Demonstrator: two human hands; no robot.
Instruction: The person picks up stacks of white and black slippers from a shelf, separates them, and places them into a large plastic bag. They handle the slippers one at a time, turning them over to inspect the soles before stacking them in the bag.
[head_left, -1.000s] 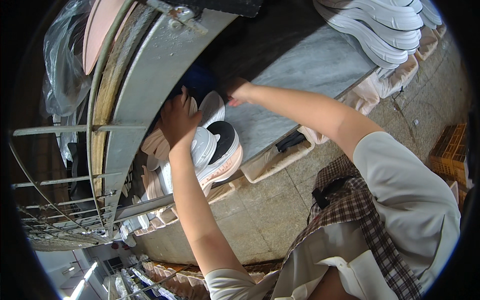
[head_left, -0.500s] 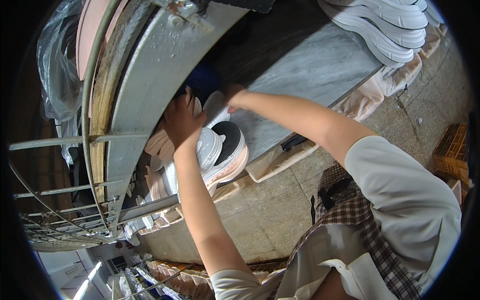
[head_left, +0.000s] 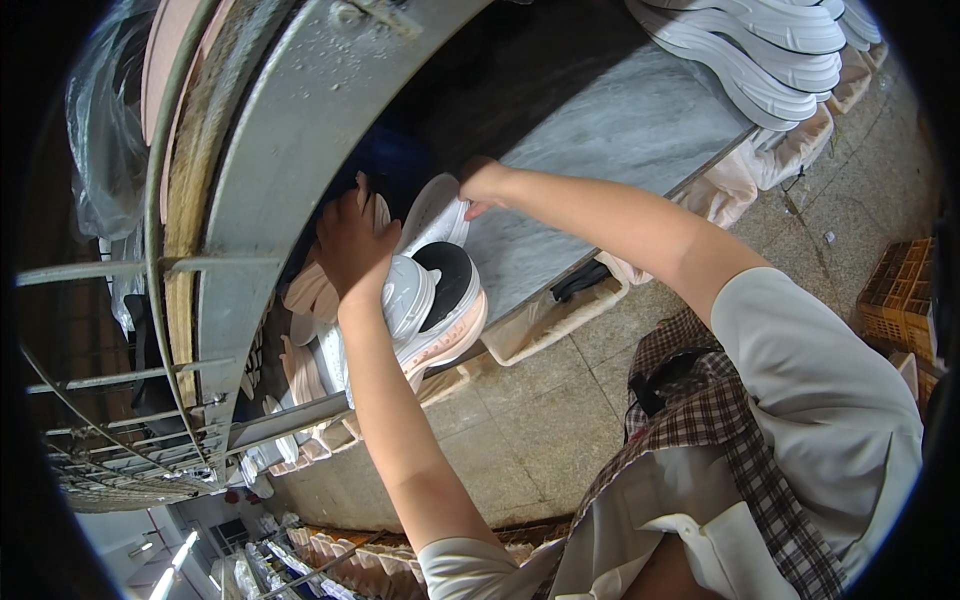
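Observation:
My right hand (head_left: pixel 485 187) grips the edge of a white shoe sole (head_left: pixel 437 212) that stands tilted on the bench. Left of it, my left hand (head_left: pixel 355 245) reaches over the pile, its fingers bent around another white shoe sole (head_left: pixel 382 212) that shows between thumb and fingers; part of its grip is hidden. Just below my hands lie a pale grey-white sole (head_left: pixel 408 295), a black-topped sole (head_left: pixel 447 280) and a pink and white sole (head_left: pixel 462 330). Beige soles (head_left: pixel 312 292) sit beside my left wrist.
A grey marbled bench top (head_left: pixel 590 170) runs to the far right, where white soles (head_left: pixel 760 60) are stacked. A metal rack beam (head_left: pixel 270 140) curves close on the left. Cloth-lined trays (head_left: pixel 550 320) hang along the bench edge. A yellow crate (head_left: pixel 897 300) stands on the floor.
My right hand and its white sole have come slightly up and right, showing more of the sole. The left hand has stayed on the pile. The whole view has shifted a little.

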